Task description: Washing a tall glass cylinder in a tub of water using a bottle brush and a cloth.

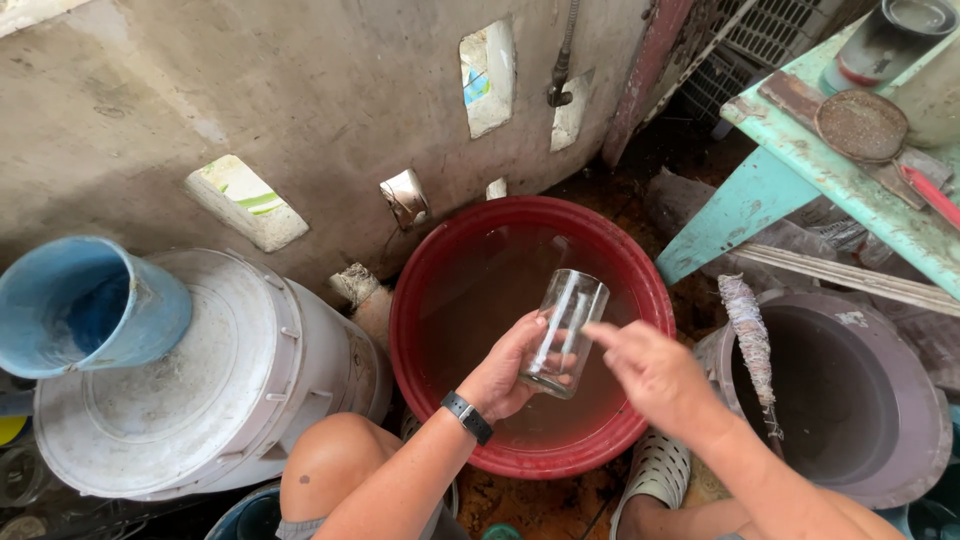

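- Left hand [505, 372] gripped a clear drinking glass [563, 330] around its lower part, fingers wrapped closed on it; a dark watch band [467, 415] sat on that wrist.
- Glass was tilted, mouth pointing up and away from the person, held over the red basin [420, 290] and above its water.
- Right hand [650, 372] held nothing; fingers were loosely spread, the index finger stretched toward the glass's side, its tip at or just beside the wall. Could not tell if it truly touched.
- Red basin stood on the ground against a concrete wall [300, 90], holding murky brownish water.
- White lidded bucket [190, 400] stood left of the basin, just beside it; a blue plastic cup-shaped pail [90, 305] rested tipped on the bucket's lid edge.
- Grey round tub [900, 400] stood right of the basin, with a stick wrapped in pale cloth [750, 340] leaning at its rim.
- Turquoise wooden table [800, 160] stood at upper right, bearing a round rusty lid [861, 126] and a dark container [885, 45].
- Person's bare knee [335, 460] showed below the bucket; a white perforated shoe [655, 470] showed beneath the right forearm.
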